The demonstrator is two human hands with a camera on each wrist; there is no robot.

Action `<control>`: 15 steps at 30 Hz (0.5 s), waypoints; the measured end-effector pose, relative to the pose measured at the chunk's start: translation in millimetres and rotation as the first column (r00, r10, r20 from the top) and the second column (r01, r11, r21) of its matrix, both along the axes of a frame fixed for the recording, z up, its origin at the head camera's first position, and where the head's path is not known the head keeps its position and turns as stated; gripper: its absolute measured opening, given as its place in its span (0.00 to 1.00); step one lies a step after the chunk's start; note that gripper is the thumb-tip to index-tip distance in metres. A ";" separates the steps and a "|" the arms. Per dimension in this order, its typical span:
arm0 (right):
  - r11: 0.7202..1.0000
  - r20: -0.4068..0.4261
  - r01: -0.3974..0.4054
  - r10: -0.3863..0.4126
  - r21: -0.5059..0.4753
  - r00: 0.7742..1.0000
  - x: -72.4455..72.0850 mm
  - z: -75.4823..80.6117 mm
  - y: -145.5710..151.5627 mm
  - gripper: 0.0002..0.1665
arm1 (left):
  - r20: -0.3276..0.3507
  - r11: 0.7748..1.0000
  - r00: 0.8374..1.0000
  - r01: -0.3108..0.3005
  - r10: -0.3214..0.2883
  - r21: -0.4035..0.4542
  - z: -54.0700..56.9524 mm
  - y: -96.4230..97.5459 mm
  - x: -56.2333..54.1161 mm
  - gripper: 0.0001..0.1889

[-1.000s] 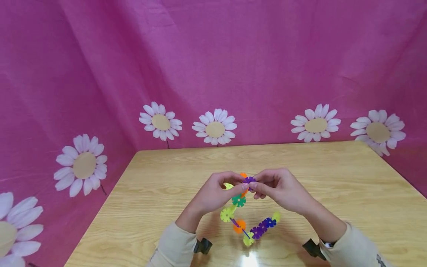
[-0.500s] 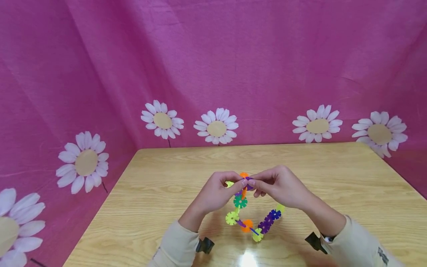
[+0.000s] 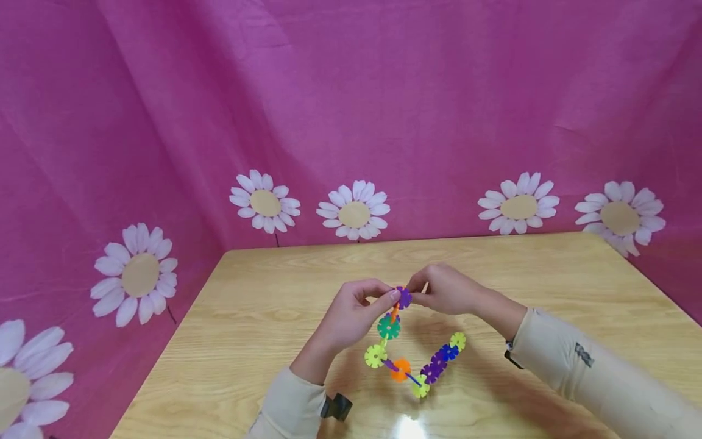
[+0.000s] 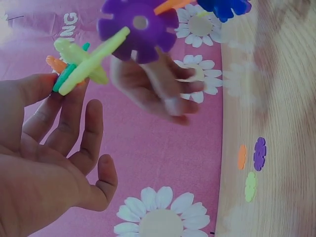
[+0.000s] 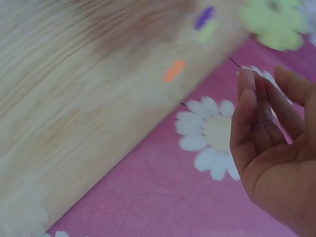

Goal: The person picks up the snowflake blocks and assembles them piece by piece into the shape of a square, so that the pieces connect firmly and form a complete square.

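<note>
My left hand (image 3: pixel 351 314) pinches the top of a chain of slotted snowflake discs between thumb and forefinger. At that end sits a purple disc (image 3: pixel 404 297); below hang a green disc (image 3: pixel 389 327), a lime disc (image 3: pixel 375 355) and an orange disc (image 3: pixel 401 369). The chain bends round to the right, up past purple and blue discs, and ends in a lime disc (image 3: pixel 457 341). Just right of the top purple disc is my right hand (image 3: pixel 446 290). In the right wrist view its fingers are loosely bent with nothing between them.
Three loose discs lie on the wooden table (image 3: pixel 263 305): an orange disc (image 4: pixel 242 157), a purple disc (image 4: pixel 259 154) and a lime disc (image 4: pixel 250 186). A pink cloth (image 3: pixel 384 110) with white flowers rises behind the table and on both sides.
My right hand has let go of the top purple disc and moved forward, its forearm now reaching in from the right. My left hand keeps its pinch on the chain.
</note>
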State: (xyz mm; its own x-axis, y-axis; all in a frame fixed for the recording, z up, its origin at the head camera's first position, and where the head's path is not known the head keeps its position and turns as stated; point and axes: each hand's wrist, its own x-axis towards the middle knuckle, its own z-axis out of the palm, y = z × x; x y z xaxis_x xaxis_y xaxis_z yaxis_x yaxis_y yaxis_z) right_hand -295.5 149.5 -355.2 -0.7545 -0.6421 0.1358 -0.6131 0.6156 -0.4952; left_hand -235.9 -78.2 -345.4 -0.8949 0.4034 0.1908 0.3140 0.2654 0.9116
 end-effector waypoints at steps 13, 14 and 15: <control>0.937 -0.029 -0.144 0.161 0.319 0.986 -30.2 -38.7 -22.9 0.06 | -0.017 0.999 0.999 0.050 -0.050 0.002 -4.7 -2.7 -2.1 0.11; 0.937 -0.041 -0.147 0.169 0.318 0.985 -31.0 -40.8 -25.3 0.07 | -0.019 0.999 0.999 0.048 -0.048 0.002 -4.9 -3.3 -2.6 0.11; 0.938 -0.046 -0.148 0.171 0.312 0.984 -31.8 -42.2 -27.8 0.07 | -0.020 0.999 0.999 0.045 -0.045 0.004 -4.9 -4.1 -3.0 0.11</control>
